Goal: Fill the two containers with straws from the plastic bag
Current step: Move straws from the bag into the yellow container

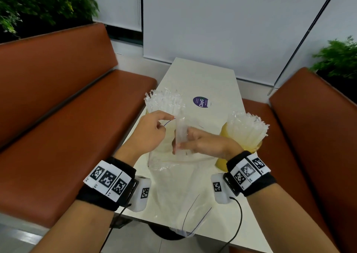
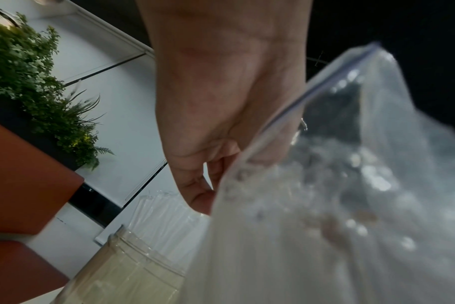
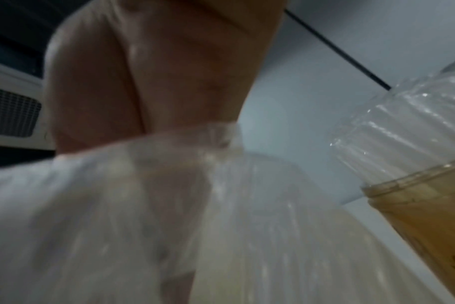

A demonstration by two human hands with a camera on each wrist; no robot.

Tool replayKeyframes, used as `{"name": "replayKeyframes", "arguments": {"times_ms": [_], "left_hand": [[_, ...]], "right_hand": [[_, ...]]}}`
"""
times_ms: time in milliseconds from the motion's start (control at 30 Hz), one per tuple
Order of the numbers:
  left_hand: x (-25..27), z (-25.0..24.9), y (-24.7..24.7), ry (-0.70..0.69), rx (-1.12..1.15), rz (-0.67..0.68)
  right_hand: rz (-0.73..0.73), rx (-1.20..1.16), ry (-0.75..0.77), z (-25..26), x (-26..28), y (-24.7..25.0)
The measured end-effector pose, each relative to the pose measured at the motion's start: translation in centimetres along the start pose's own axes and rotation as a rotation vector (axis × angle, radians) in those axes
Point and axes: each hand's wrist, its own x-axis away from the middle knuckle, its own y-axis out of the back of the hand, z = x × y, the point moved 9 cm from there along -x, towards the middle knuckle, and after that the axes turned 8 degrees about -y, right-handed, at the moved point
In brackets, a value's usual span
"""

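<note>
Two yellowish containers stand on the white table (image 1: 202, 78). The left container (image 2: 133, 273) is mostly hidden behind my left hand, and its wrapped straws (image 1: 164, 100) fan out above it. The right container (image 1: 241, 144) is packed with straws (image 1: 247, 127). A clear plastic bag (image 1: 179, 191) lies between my wrists. My left hand (image 1: 170, 120) pinches the bag's blue-lined rim (image 2: 286, 115) and holds it up. My right hand (image 1: 184, 139) grips a small upright bundle of straws (image 1: 181, 129) at the bag's mouth.
Orange padded benches run along the left (image 1: 67, 127) and right (image 1: 309, 136) of the narrow table. A purple sticker (image 1: 201, 102) is on the tabletop beyond the hands. Plants (image 1: 38, 5) stand behind the benches. The table's near edge lies just past my wrists.
</note>
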Motion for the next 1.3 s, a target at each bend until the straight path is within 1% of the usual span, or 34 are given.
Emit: {"name": "replayKeyframes", "arguments": {"times_ms": [133, 267, 467, 533, 633, 733, 833, 1033, 1200, 1233, 1300], "left_hand": [[0.0, -0.1, -0.4, 0.018, 0.002, 0.01], [0.1, -0.6, -0.8, 0.032, 0.019, 0.008], [0.1, -0.8, -1.1, 0.031, -0.013, 0.025], [0.0, -0.6, -1.1, 0.024, -0.022, 0.023], [0.0, -0.3, -1.0, 0.028, -0.03, 0.021], [0.1, -0.2, -0.9, 0.053, -0.028, 0.022], [0.0, -0.2, -0.9, 0.061, -0.037, 0.022], [0.0, -0.6, -1.0, 0.065, -0.031, 0.024], [0.1, -0.6, -1.0, 0.075, -0.033, 0.02], [0.1, -0.6, -1.0, 0.07, -0.035, 0.018], [0.1, -0.5, -1.1, 0.06, -0.043, 0.018]], "right_hand": [[-0.336, -0.11, 0.212, 2.9, 1.6, 4.4], [-0.542, -0.371, 0.397, 6.1, 4.0, 7.8], [-1.016, -0.56, 0.703, 10.6, 11.3, 15.3], [-1.136, -0.591, 0.783, 11.2, 14.2, 17.9], [-1.266, -0.489, 0.849, 11.2, 17.7, 20.2], [-1.354, -0.383, 0.808, 8.8, 18.6, 22.0], [-1.394, -0.352, 0.675, 4.7, 17.0, 23.4], [-1.356, -0.312, 0.418, -2.7, 12.1, 22.8], [-1.269, -0.324, 0.24, -8.3, 8.8, 21.4], [-1.264, -0.333, 0.198, -9.5, 8.4, 21.0], [-1.296, -0.363, 0.13, -11.3, 8.1, 20.2]]}}
